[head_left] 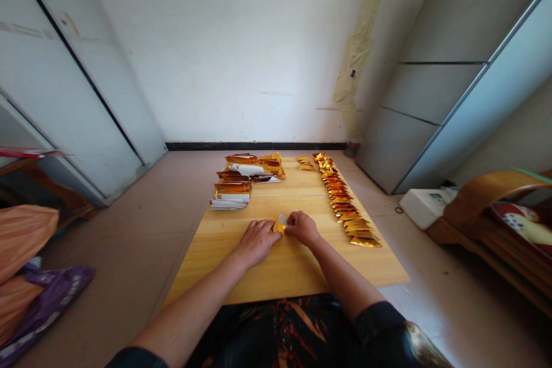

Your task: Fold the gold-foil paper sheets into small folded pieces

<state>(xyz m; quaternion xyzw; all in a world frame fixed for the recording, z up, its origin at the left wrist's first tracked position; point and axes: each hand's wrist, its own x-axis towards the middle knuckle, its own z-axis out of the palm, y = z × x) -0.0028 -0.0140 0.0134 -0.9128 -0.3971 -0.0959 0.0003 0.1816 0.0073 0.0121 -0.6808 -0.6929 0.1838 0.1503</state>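
Observation:
Between my two hands, near the middle of the wooden table (241, 276), is a small piece of gold foil paper (280, 225) with a pale inner side showing. My left hand (257, 241) pinches its left edge with fingers curled. On the other side, my right hand (303, 227) grips the upper right edge between thumb and fingers. A long row of folded gold foil pieces (342, 201) runs along the table's right side. At the back left lie stacks of gold and white foil sheets (233, 188), some curled.
A few folded gold pieces (306, 163) sit at the table's far edge. Beyond is a white wall (241, 57). A grey refrigerator (422, 86) and a wooden chair (487, 224) stand right, with a white box (425, 207). Bags (52, 305) lie at left.

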